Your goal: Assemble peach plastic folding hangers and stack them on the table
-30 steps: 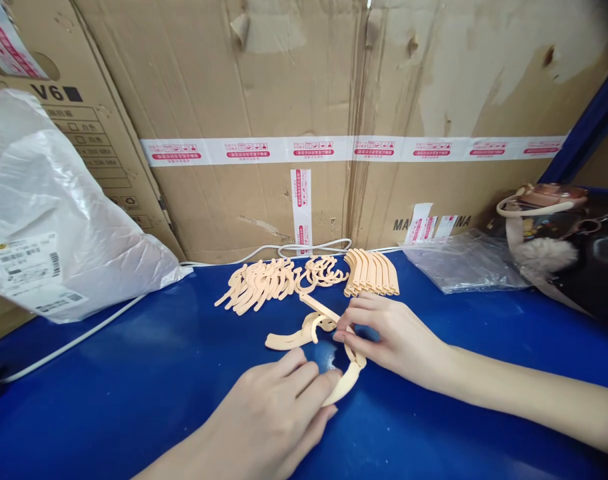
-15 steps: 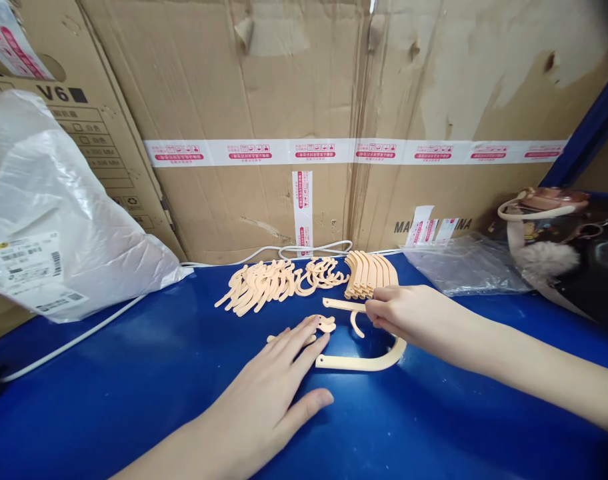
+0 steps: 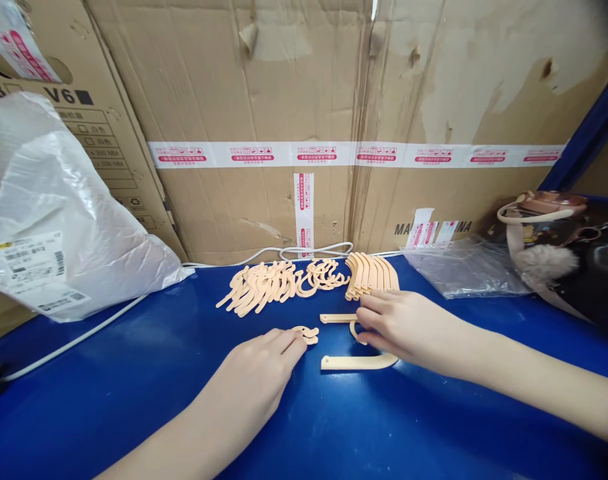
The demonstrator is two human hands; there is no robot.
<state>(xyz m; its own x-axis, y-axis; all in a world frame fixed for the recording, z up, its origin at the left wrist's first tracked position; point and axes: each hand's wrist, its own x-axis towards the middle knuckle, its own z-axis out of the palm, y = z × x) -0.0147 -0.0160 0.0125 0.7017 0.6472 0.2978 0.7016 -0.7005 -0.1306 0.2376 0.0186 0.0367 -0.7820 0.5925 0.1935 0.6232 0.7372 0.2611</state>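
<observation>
My left hand (image 3: 269,360) is closed, its fingertips pinching a small wavy beige plastic piece (image 3: 310,333) at the blue table top. My right hand (image 3: 404,327) is bent over a small beige hook (image 3: 353,328), fingers closed on it. A flat beige arm with a hole in its end (image 3: 337,319) runs under the right fingers. Nearer me lies another beige arm (image 3: 359,363) with a curved right end, partly hidden by the right hand. The right fingertips themselves are partly hidden.
Behind the hands lie a heap of wavy beige pieces (image 3: 259,287), a heap of beige hooks (image 3: 324,275) and a row of curved beige arms (image 3: 371,272). A white bag (image 3: 84,213) stands left; a clear plastic bag (image 3: 464,267) and a dark bag (image 3: 599,267) are right. Cardboard (image 3: 254,207) walls the back.
My left hand has drawn back left, from lying flat with fingers spread to pinching the small wavy piece. My right hand has come slightly nearer me, and the upper arm has shifted nearer too.
</observation>
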